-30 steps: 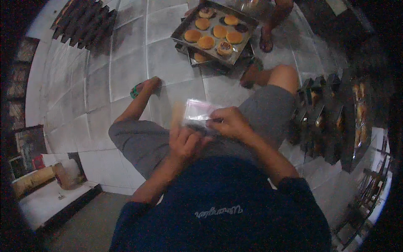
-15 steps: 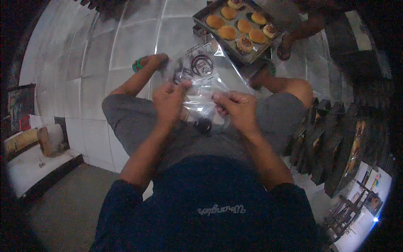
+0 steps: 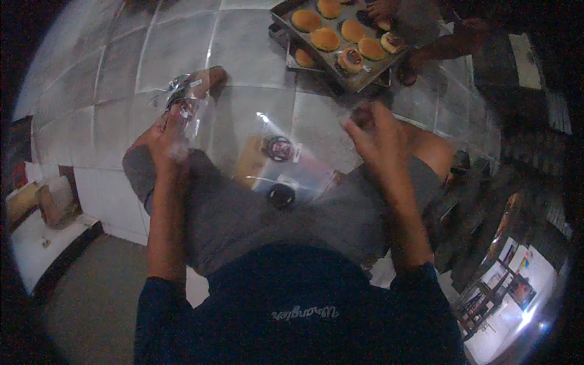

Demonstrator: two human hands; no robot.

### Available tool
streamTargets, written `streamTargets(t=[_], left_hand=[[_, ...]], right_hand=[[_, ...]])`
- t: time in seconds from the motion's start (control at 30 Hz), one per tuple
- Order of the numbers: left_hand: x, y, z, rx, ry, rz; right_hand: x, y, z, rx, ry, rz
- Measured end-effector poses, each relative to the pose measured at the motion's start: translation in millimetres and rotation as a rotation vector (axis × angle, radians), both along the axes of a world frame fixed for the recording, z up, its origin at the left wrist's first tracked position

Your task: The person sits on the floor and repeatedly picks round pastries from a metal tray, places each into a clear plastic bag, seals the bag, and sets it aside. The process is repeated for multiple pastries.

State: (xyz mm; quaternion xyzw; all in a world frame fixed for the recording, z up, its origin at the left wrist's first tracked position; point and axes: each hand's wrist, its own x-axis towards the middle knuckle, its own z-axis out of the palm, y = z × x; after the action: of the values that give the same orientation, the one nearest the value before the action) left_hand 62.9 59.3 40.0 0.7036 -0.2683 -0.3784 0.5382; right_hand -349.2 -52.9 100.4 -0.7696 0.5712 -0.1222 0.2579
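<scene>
My left hand [image 3: 164, 137], out over my left knee, is closed on a clear plastic bag [image 3: 193, 109], which hangs crumpled beside my foot. My right hand [image 3: 383, 134] is raised over my right knee with its fingers curled. Motion blurs it, and whether anything is in it does not show. Between my legs lie several flat clear plastic bags [image 3: 277, 173] with round dark prints, apart from both hands. Ahead to the right, round golden buns [image 3: 325, 39] sit on a metal baking tray [image 3: 340, 82], some with a brown topping.
Another person's hand [image 3: 380, 9] reaches over the tray's far side. A second tray with a bun [image 3: 304, 58] is beneath the first. Dark racks [image 3: 486, 182] stand at my right. A low white ledge [image 3: 61, 243] is at my left, and pale tiles [image 3: 243, 55] cover the floor.
My hands have moved apart: the left went left with the plastic bag, the right went up and right. The bags between my legs now show. Another person's hand has come over the tray.
</scene>
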Motion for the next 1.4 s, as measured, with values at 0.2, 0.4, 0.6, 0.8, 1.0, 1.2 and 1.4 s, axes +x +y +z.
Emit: streamTargets(t=[0.2,0.4,0.6,0.8,1.0,1.2,1.4], left_hand=[[-28.2,-55.5,-55.2,0.111,0.093,-0.088],[-18.7,-59.3,-49.1,0.333,0.265,-0.124],[-27.5,-75.1,-52.7,0.398,0.139,-0.245],[-27.2,-73.4,-66.2,0.381,0.120,-0.258],[-30.3,-77.4,-55.1,0.424,0.096,-0.276],[-33.8,-82.6,-45.2,0.432,0.048,-0.304],[-44.4,-73.5,-57.1,0.231,0.288,-0.140]], right_hand=[[11.8,-190.2,-125.6,0.385,0.044,0.098],[57.1,-304.8,-215.0,0.259,-0.063,-0.146],[87.1,-341.4,-252.3,0.104,0.167,0.128],[103.3,-365.8,-254.8,0.321,0.384,0.185],[40.6,-369.9,-350.9,0.182,0.075,0.540],[-16.7,-378.3,-352.4,0.929,-0.262,0.087],[-12.8,-356.0,-288.8,0.457,0.044,0.238]])
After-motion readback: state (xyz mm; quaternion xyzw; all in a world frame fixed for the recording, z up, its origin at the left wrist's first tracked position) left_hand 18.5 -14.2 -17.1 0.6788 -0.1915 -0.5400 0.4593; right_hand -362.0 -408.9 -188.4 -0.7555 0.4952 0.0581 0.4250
